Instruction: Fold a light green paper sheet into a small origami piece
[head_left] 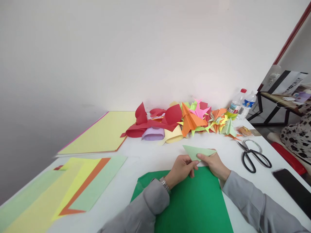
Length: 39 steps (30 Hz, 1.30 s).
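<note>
A pale green folded paper (199,152), roughly triangular, is raised over the far edge of a green sheet (191,204). My right hand (213,163) pinches its right part, the thumb lying on the near face. Curled fingers of my left hand (183,168) are closed at the paper's lower left edge; the thumb and index finger meet there. A metal watch (165,185) is on my left wrist.
Coloured paper sheets (89,184) lie at the left, with a large yellow sheet (99,132) behind. Folded paper shapes (190,119) are heaped by the wall. Bottles (247,104), scissors (254,155) and a black phone (293,187) are at the right. A person's patterned clothing (297,136) shows beyond.
</note>
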### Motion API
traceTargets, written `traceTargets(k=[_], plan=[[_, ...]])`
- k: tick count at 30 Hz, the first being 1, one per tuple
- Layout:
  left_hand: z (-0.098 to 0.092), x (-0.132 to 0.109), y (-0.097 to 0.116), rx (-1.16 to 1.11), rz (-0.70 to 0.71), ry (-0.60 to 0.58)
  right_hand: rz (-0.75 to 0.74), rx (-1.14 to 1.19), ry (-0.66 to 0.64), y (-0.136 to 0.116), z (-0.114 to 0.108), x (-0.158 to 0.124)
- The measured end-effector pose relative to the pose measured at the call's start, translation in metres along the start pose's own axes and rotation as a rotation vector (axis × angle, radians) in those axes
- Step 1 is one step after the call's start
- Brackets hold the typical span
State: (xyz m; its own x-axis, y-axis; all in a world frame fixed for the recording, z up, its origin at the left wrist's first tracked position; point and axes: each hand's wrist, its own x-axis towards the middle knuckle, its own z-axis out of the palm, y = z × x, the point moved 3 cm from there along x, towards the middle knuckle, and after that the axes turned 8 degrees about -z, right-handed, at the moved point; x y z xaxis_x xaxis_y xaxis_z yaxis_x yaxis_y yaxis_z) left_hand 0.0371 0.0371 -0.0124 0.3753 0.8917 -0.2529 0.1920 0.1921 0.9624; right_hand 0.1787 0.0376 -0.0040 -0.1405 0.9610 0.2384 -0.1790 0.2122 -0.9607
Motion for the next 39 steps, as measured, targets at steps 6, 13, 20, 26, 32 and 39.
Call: traceTargets(k=[6, 13, 20, 26, 32, 39], plan=[[-0.003, 0.001, -0.003, -0.090, 0.009, 0.012, 0.050, -0.009, -0.032, 0.004, 0.001, 0.001], [-0.013, 0.001, 0.001, -0.084, 0.117, 0.244, 0.108, -0.129, -0.019, 0.013, -0.004, 0.002], [-0.010, 0.003, 0.000, -0.128, 0.051, 0.190, 0.128, -0.171, -0.120, 0.005, 0.006, 0.000], [-0.011, 0.004, -0.002, -0.152, 0.064, 0.173, 0.141, -0.232, -0.151, 0.006, 0.002, 0.001], [-0.024, 0.006, 0.000, -0.326, 0.111, 0.289, 0.205, -0.286, -0.186, 0.006, -0.001, 0.000], [-0.038, 0.011, 0.000, -0.425, 0.153, 0.364, 0.204, -0.317, -0.203, 0.009, -0.002, -0.001]])
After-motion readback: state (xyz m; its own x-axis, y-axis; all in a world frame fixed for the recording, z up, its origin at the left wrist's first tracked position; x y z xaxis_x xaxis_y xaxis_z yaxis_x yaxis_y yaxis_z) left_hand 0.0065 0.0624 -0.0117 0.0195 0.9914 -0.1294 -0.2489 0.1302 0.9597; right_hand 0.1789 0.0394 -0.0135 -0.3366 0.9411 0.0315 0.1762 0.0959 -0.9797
